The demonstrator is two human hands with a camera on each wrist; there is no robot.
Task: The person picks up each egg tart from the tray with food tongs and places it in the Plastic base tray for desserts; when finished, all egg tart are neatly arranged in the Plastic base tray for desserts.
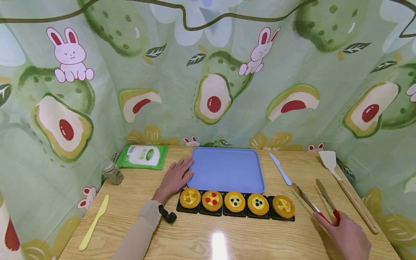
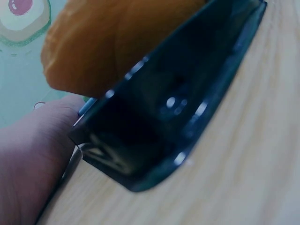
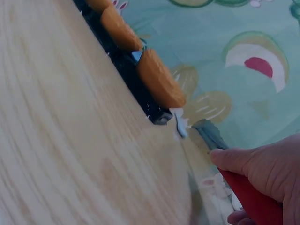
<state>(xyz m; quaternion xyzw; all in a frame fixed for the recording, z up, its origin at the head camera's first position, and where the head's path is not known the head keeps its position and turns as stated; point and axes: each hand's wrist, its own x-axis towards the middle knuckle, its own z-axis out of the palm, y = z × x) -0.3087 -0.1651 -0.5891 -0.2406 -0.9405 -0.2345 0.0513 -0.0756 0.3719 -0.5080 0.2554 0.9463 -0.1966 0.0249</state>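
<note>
My left hand lies with straight fingers at the left edge of a blue tray. In front of the tray, several egg tarts sit in a row, each in a black plastic holder. One tart is topped with red pieces, two with dark berries, and the two end ones with yellow-orange pieces. At the right, my right hand grips tongs by their red handles, the metal arms spread with nothing between them. The left wrist view shows a tart and its holder up close.
A light blue knife lies right of the tray. Along the right edge is a wooden-handled spatula. At the left are a yellow knife, a glass shaker and a green-and-white packet. A printed curtain hangs behind the table.
</note>
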